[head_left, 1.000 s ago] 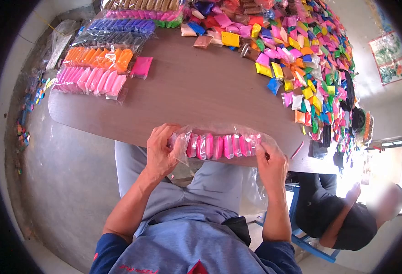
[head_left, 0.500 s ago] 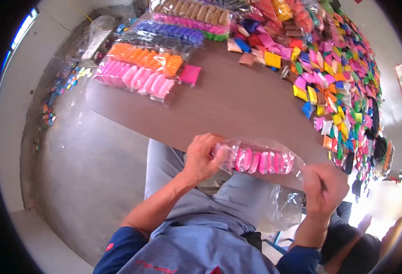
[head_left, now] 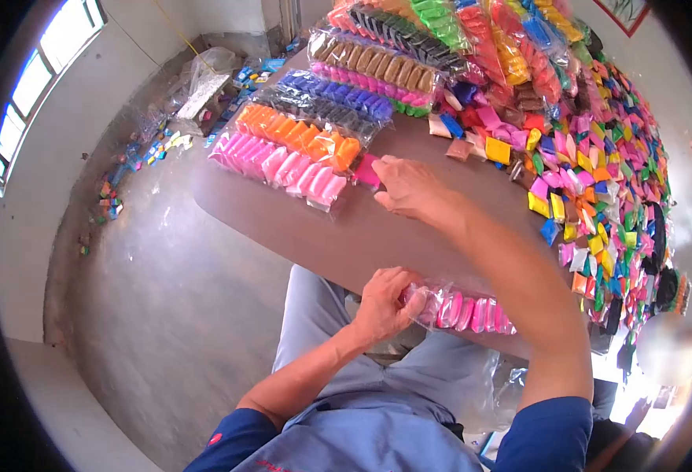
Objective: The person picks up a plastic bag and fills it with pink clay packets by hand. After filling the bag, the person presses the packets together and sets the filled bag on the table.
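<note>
My left hand (head_left: 389,303) is closed on the gathered left end of a clear plastic bag (head_left: 428,305) at the table's near edge. A row of bright pink packets (head_left: 472,312) lies inside the bag, its right end hidden by my right forearm. My right hand (head_left: 413,187) reaches across the table to a single pink packet (head_left: 367,172) lying beside the bagged rows. Its fingertips are at the packet's right edge, with the thumb apart from the fingers.
Bagged rows of light pink (head_left: 279,169), orange (head_left: 299,135) and blue packets (head_left: 338,94) lie at the far left. A large heap of loose coloured packets (head_left: 590,173) covers the right side. Boxes and plastic (head_left: 204,98) litter the floor by the wall.
My right hand has left the bag's right end and moved forward and left to the single pink packet. My left hand still holds the bag. The camera view has shifted.
</note>
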`<state>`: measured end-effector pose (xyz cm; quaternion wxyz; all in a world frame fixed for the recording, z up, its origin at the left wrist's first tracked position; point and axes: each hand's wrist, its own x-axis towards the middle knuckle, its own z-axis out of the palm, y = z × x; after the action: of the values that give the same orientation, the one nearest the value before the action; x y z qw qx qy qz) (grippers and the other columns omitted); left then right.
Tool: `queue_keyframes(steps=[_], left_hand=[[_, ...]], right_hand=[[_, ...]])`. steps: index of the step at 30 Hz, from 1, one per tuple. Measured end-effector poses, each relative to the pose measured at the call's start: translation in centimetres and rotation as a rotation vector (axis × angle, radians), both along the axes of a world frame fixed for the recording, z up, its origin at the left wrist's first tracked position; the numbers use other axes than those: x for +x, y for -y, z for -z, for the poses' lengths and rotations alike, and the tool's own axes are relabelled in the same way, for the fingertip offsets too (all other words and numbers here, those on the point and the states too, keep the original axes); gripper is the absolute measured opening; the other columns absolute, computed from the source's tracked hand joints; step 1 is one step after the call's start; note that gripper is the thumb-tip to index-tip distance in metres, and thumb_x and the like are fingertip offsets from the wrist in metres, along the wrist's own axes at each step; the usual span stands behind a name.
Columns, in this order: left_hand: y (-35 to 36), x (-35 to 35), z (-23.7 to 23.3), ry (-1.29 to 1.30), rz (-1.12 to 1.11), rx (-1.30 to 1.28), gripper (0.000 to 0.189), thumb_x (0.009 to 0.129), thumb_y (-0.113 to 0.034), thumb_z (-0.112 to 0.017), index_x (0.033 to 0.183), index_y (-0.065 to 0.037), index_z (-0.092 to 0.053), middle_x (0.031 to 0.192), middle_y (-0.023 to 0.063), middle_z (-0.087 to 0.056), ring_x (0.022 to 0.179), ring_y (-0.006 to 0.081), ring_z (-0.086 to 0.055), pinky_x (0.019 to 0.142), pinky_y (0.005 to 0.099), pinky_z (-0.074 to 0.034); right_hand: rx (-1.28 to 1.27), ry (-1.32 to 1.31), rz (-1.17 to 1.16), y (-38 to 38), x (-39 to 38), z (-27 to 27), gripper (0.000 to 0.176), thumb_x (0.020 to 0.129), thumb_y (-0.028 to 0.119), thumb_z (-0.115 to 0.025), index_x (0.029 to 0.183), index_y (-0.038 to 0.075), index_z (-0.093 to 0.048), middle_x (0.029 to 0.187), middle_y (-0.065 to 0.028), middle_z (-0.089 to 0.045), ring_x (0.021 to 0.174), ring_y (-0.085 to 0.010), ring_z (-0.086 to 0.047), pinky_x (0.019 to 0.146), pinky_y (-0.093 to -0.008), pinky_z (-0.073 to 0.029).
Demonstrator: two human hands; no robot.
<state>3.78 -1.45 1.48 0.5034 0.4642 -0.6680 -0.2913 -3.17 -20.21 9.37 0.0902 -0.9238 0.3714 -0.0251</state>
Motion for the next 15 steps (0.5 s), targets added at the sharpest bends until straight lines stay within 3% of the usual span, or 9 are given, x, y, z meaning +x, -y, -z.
queue_keyframes(steps=[3,6,9,12,15], left_hand=[[0.0,0.0,0.2,0.004,0.018,0.009,0.02,0.087,-0.02,-0.064,0.096,-0.002,-0.066,0.093,0.0128,-0.065,0.087,0.0329,-0.062,0.085,0.0411,-0.047],[0.0,0.2,-0.1,0.005,0.032,0.011,0.02,0.087,-0.02,-0.064,0.096,-0.002,-0.065,0.094,0.0126,-0.065,0.089,0.033,-0.062,0.086,0.0412,-0.047],[0.0,0.2,0.0,0.019,0.034,0.02,0.02,0.087,-0.02,-0.064,0.096,-0.002,-0.065,0.094,0.0126,-0.066,0.09,0.0329,-0.062,0.086,0.0411,-0.047],[-0.2,0.1,-0.1,0.015,0.016,0.011,0.02,0.087,-0.02,-0.064,0.096,-0.003,-0.065,0.094,0.0127,-0.066,0.089,0.0331,-0.062,0.084,0.041,-0.048],[-0.2,0.2,0.0,0.016,0.005,0.023,0.02,0.086,-0.02,-0.065,0.097,-0.003,-0.065,0.096,0.013,-0.066,0.088,0.0338,-0.061,0.083,0.0409,-0.048]], right_hand=[[0.038,0.03,0.025,1.1,1.1,0.9,0.038,0.082,0.021,-0.069,0.111,0.001,-0.056,0.113,-0.0203,-0.06,0.106,-0.0422,-0.061,0.09,-0.0501,-0.05],[0.009,-0.041,-0.015,2.3,1.8,1.5,0.031,0.082,0.021,-0.071,0.105,0.003,-0.062,0.111,-0.0212,-0.066,0.105,-0.0393,-0.066,0.088,-0.0483,-0.054],[0.043,-0.1,-0.033,3.3,2.2,1.7,0.034,0.077,0.018,-0.069,0.107,0.004,-0.06,0.097,-0.0222,-0.066,0.098,-0.0432,-0.065,0.085,-0.0516,-0.052],[-0.019,-0.144,-0.049,3.0,1.4,2.1,0.033,0.075,0.015,-0.068,0.105,0.004,-0.061,0.094,-0.0247,-0.068,0.094,-0.0456,-0.065,0.081,-0.0528,-0.053],[-0.044,-0.106,0.029,4.4,-1.7,3.7,0.034,0.078,0.016,-0.067,0.109,0.006,-0.063,0.095,-0.0198,-0.07,0.089,-0.0365,-0.069,0.073,-0.0458,-0.056]])
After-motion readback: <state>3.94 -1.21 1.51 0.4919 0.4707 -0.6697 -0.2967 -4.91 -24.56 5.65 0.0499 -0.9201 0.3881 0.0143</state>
